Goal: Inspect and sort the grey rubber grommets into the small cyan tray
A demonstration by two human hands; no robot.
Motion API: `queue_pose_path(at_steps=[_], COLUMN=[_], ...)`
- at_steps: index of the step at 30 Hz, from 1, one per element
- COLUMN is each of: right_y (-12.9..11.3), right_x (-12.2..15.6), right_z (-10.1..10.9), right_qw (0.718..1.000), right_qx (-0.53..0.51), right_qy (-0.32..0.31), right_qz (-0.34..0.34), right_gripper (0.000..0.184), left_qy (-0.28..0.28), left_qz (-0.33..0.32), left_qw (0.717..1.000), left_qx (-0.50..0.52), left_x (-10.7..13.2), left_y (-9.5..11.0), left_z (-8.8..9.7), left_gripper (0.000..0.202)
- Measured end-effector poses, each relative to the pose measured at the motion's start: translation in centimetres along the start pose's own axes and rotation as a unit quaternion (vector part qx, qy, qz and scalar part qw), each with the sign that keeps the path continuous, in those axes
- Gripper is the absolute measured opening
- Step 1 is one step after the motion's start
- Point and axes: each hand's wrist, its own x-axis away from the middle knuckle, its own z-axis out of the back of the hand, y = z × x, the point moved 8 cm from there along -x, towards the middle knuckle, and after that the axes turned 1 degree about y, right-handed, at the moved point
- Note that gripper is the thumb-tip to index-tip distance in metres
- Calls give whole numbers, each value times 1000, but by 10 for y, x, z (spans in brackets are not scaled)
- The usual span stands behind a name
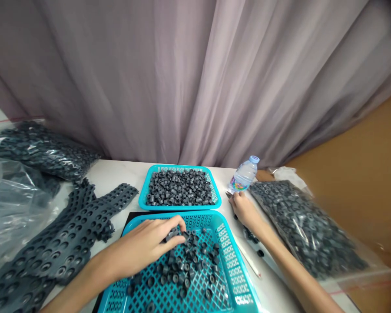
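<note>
My left hand (159,232) reaches over the near turquoise basket (226,243), thumb and forefinger pinched on a small black cylindrical cap (184,235). Loose black caps (185,263) of the same sort lie scattered on the basket's lattice floor. To the right of the baskets, my right hand (244,211) is closed near the table top, just below a water bottle. A small pointed metal-tipped tool (228,194) sticks out from its fingers; most of it is hidden in the grip, so its exact kind cannot be told.
Behind stands a second turquoise basket (143,201) full of black parts. Perforated dark rubber strips (74,234) and a bagged heap (42,150) lie left. At right are a water bottle (246,174), a bag of parts (299,221) and a white pen-like stick (250,260).
</note>
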Motion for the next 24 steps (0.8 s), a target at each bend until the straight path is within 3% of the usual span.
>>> queue_pose_path(at_steps=[3,6,8,14,18,21,24], right_y=[-1,-2,-1,-5,-12,-22,-53], right_x=[2,3,3,3,5,16,41], right_z=[-1,2,4,11,25,61,121], right_qw=[998,995,993,991,993,995,997], right_qx=[59,98,113,130,117,102,52], right_qy=[-5,-10,-16,-20,-14,-2,18], right_qz=[-22,-31,-32,-16,-5,5,49], right_gripper=[30,27,25,16,21,21,24], left_qy=[109,271,330,356,363,373,388], left_qz=[-34,-126,-178,-204,-214,-221,-241], left_qw=[993,954,927,911,906,900,885], left_qx=[14,12,-4,-28,-35,-53,-92], left_x=[5,20,28,32,34,36,41], left_y=[12,26,31,36,39,41,48], left_z=[18,36,38,37,41,46,52], left_gripper=[27,22,21,24,23,23,24])
